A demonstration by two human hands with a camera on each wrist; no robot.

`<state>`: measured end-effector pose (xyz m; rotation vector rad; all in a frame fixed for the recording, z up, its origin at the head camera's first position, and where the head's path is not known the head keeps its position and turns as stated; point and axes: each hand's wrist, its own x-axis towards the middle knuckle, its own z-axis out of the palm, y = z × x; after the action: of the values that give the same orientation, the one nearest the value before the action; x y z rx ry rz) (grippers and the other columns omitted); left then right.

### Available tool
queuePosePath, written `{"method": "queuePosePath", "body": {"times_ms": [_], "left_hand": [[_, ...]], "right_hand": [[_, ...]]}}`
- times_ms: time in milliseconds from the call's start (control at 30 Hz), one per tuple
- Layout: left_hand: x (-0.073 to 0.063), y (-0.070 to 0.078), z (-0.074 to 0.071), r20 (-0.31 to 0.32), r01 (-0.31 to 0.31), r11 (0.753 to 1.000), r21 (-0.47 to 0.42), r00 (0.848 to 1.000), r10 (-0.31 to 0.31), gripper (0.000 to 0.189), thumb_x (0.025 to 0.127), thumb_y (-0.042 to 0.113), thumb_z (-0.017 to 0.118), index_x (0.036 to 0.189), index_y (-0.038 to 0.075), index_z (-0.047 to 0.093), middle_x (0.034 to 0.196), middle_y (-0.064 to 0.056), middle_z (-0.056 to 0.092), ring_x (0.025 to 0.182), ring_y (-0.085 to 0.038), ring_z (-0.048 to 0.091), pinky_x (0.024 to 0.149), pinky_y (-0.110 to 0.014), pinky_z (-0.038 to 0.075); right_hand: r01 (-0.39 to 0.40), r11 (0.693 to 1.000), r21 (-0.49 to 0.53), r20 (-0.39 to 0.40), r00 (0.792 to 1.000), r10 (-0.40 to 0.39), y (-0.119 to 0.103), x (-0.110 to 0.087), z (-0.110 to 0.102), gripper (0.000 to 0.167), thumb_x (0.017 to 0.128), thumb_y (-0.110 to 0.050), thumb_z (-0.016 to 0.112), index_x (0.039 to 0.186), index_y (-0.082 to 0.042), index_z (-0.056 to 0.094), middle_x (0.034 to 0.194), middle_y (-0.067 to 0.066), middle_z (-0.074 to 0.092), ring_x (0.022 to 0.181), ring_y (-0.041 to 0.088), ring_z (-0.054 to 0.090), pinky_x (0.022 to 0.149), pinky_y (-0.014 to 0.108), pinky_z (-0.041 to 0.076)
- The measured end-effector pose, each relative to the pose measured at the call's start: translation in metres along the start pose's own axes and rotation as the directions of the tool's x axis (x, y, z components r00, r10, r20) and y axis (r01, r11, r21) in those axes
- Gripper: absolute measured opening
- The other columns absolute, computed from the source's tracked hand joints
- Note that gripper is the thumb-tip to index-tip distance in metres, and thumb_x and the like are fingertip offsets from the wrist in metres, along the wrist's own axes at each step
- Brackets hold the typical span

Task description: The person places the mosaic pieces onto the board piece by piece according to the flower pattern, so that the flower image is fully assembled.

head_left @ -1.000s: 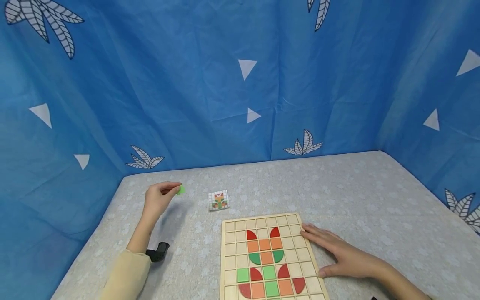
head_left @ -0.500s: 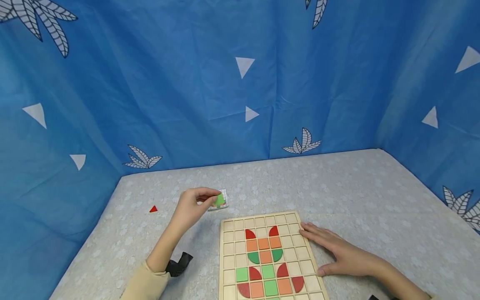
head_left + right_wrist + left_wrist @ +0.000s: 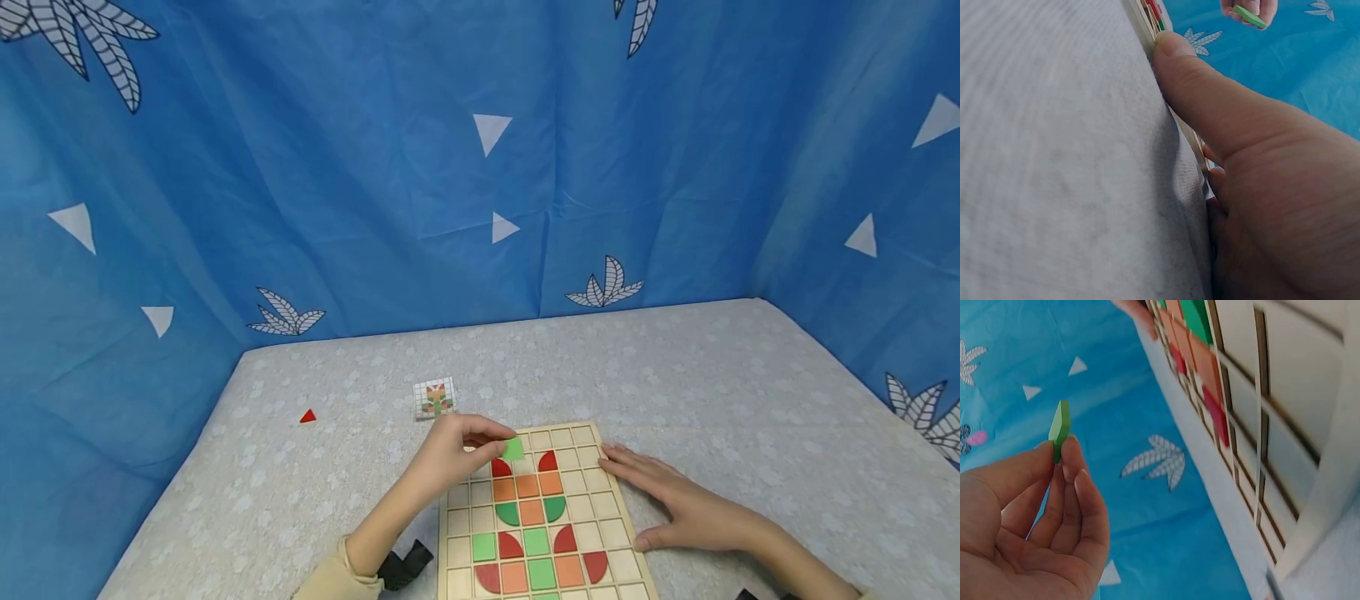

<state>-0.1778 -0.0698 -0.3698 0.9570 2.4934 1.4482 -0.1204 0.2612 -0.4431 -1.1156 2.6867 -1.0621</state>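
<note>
My left hand (image 3: 455,454) pinches a light green square tile (image 3: 513,449) between thumb and fingertips, over the upper part of a wooden grid board (image 3: 459,523). In the left wrist view the same tile (image 3: 1060,430) stands on edge, raised away from the board (image 3: 1285,425). Red and dark green curved pieces, with orange and light green squares, sit in the board's cells. Along the board's right edge rests my right hand (image 3: 686,508), fingers stretched out. Its thumb (image 3: 1179,47) touches the board's side in the right wrist view.
A small pattern card (image 3: 434,398) lies behind the board on the pale tablecloth (image 3: 637,375). Off to the left is a red triangular piece (image 3: 308,416). A blue curtain (image 3: 375,167) hangs behind the table and at both sides.
My left hand has carried the green tile rightward from the table's left side, past the card, to above the board. The red piece came into view. My right hand stays put.
</note>
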Motion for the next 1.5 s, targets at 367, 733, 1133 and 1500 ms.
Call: {"method": "queuePosePath", "body": {"times_ms": [367, 733, 1133, 1500], "left_hand": [[0.001, 0.004, 0.026, 0.107, 0.002, 0.995, -0.097, 0.994, 0.008, 0.013, 0.086, 0.002, 0.066, 0.097, 0.006, 0.072, 0.088, -0.001, 0.069, 0.074, -0.009, 0.064, 0.066, -0.023, 0.051], [0.0, 0.004, 0.051, 0.204, 0.054, 0.994, -0.093, 0.978, -0.034, 0.013, 0.085, 0.001, 0.067, 0.095, 0.008, 0.072, 0.079, 0.01, 0.064, 0.068, -0.001, 0.06, 0.063, -0.019, 0.05], [0.0, 0.007, 0.071, 0.272, 0.038, 0.997, -0.074, 0.962, -0.017, 0.013, 0.083, -0.002, 0.067, 0.093, 0.007, 0.072, 0.076, 0.011, 0.064, 0.065, 0.005, 0.058, 0.06, -0.015, 0.048], [0.006, 0.005, 0.081, 0.286, -0.044, 0.998, 0.034, 0.958, 0.033, 0.011, 0.082, 0.001, 0.07, 0.089, 0.009, 0.072, 0.074, 0.013, 0.065, 0.063, 0.01, 0.055, 0.058, -0.011, 0.046]], "right_hand": [[-0.019, 1.0, 0.001, 0.005, 1.0, 0.019, 0.0, 0.001, -0.001, 0.084, 0.079, -0.039, 0.072, 0.148, -0.014, 0.03, 0.152, 0.01, 0.021, 0.137, 0.02, 0.018, 0.1, 0.036, 0.026], [-0.024, 1.0, 0.01, 0.01, 1.0, 0.024, 0.003, 0.0, 0.003, 0.084, 0.079, -0.039, 0.073, 0.147, -0.015, 0.031, 0.152, 0.009, 0.021, 0.138, 0.021, 0.017, 0.102, 0.028, 0.018], [0.023, 1.0, -0.003, -0.006, 1.0, -0.023, 0.002, -0.002, 0.006, 0.085, 0.077, -0.038, 0.073, 0.147, -0.013, 0.031, 0.151, 0.012, 0.022, 0.137, 0.02, 0.018, 0.101, 0.028, 0.021], [0.028, 0.998, -0.047, -0.003, 1.0, -0.028, 0.006, -0.003, 0.002, 0.085, 0.078, -0.036, 0.073, 0.147, -0.012, 0.03, 0.151, 0.011, 0.022, 0.137, 0.02, 0.018, 0.098, 0.036, 0.027]]}}
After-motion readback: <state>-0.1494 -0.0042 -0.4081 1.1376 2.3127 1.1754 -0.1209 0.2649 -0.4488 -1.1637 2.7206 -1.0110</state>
